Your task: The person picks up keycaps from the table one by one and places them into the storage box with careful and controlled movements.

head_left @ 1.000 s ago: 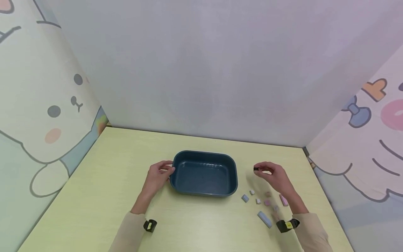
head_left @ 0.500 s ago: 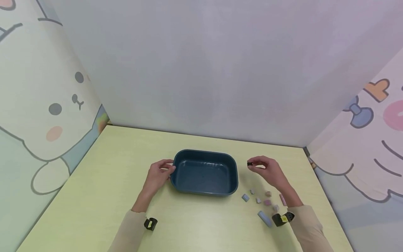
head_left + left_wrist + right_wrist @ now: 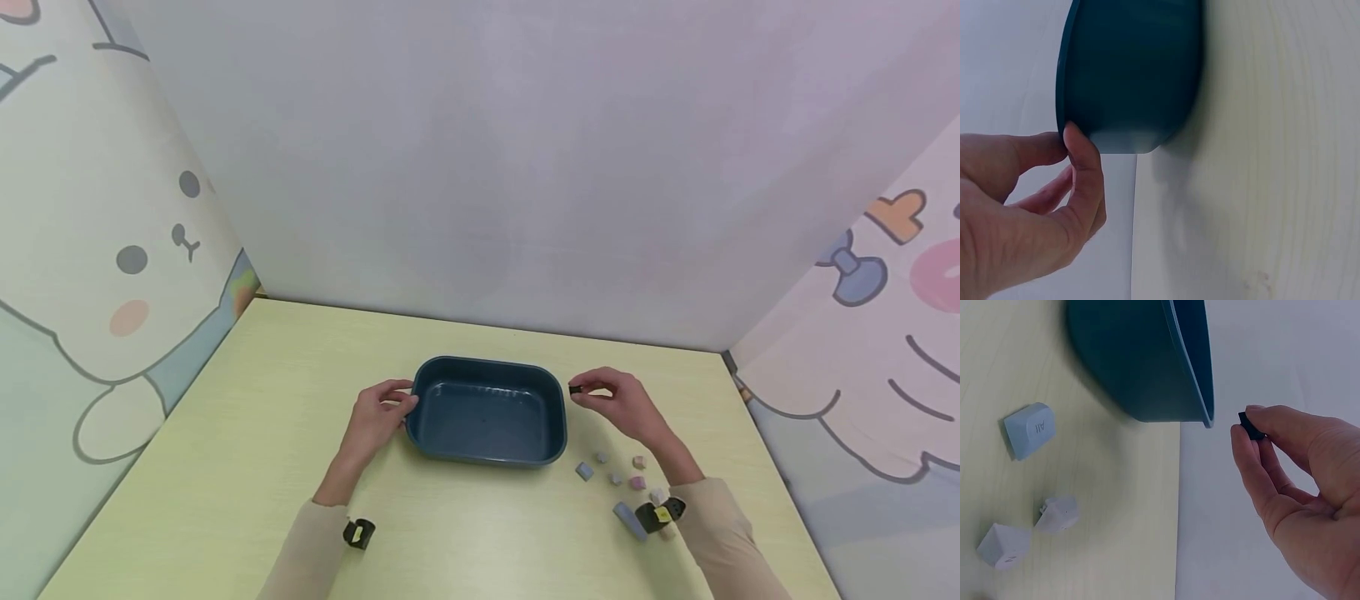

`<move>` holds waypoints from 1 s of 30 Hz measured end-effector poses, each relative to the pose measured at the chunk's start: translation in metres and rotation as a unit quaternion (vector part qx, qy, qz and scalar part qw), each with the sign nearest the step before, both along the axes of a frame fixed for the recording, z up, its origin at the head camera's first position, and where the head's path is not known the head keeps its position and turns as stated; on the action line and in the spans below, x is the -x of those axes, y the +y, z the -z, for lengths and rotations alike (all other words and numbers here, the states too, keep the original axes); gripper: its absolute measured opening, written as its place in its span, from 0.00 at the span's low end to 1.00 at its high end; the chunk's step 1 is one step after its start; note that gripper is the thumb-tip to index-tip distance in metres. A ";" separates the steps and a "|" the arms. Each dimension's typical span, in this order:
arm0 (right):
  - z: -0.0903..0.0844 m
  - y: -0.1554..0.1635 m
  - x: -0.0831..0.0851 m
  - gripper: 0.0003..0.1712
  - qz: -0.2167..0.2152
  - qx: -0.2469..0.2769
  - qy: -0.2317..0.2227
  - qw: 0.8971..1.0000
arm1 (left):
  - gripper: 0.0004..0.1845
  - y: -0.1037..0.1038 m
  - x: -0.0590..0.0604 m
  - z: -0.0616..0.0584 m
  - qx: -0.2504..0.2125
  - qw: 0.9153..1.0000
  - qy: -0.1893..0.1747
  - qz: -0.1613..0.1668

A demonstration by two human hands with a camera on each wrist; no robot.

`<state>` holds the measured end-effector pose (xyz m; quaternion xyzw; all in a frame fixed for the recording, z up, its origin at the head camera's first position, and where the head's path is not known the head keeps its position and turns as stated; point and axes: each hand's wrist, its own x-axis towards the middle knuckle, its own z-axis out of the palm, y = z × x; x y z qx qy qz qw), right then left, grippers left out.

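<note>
A dark blue rectangular basin (image 3: 480, 417) sits on the table. My left hand (image 3: 377, 418) pinches its left rim between thumb and fingertips, as the left wrist view also shows. Just off the basin's right rim, my right hand (image 3: 621, 406) holds a small black keycap (image 3: 1250, 427) between thumb and fingertips, raised level with the rim in the right wrist view. On the table below lie a blue-grey Alt keycap (image 3: 1030, 430), a pale keycap (image 3: 1059, 514) and another marked N (image 3: 1005, 545).
Several more keycaps lie right of the basin, among them a pink one (image 3: 637, 482) and a long blue one (image 3: 628, 520), partly near the right wrist camera (image 3: 660, 514). A pale wall (image 3: 487, 208) rises behind the table (image 3: 300, 350), with cartoon-printed panels on both sides.
My right hand has moved left with the black keycap, from over the right side of the table to beside the basin's rim. The left hand and basin stay put.
</note>
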<state>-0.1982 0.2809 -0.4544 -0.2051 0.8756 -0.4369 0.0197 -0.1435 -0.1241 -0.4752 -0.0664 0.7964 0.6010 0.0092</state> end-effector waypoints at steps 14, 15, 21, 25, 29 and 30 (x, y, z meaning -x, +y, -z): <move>0.005 -0.022 0.003 0.13 -0.050 0.007 -0.008 0.999 | 0.17 -0.003 0.001 0.004 0.001 1.000 -0.002 0.000; 0.005 -0.024 0.003 0.12 -0.055 0.006 -0.006 0.998 | 0.17 -0.003 0.001 0.004 0.000 1.000 -0.002 0.000; 0.005 -0.034 0.003 0.11 -0.100 -0.004 0.026 0.995 | 0.17 -0.003 0.000 0.002 0.000 1.000 0.000 0.000; 0.007 -0.040 0.004 0.12 -0.119 -0.013 0.022 0.993 | 0.17 -0.002 -0.001 0.001 -0.002 1.000 0.003 0.003; 0.009 -0.043 0.005 0.12 -0.132 -0.030 0.009 0.991 | 0.17 -0.001 0.000 0.002 -0.005 1.000 -0.001 0.002; 0.009 -0.044 0.005 0.12 -0.134 -0.033 0.004 0.990 | 0.17 -0.001 0.000 0.002 -0.004 1.000 -0.001 0.002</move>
